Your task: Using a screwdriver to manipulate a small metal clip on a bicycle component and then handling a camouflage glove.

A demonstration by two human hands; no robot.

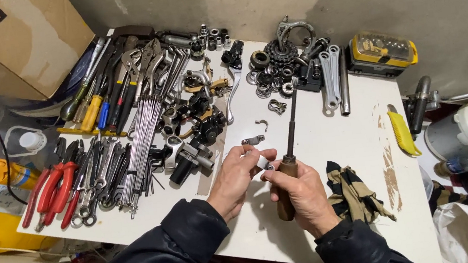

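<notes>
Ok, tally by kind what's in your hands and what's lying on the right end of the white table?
Wooden-handled tool, in the right hand: 1
Small metal part, in the left hand: 1
Yellow utility knife: 1
Yellow-lidded case: 1
Striped rag: 1
Total: 5

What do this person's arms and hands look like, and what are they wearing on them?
Both arms are covered by dark, almost black padded jacket sleeves with a slight sheen, puffy and creased, ending at the wrists. The left hand and right hand are bare: no gloves, and no rings, watch or markings that I can see. The fingers look smudged from work.
</notes>
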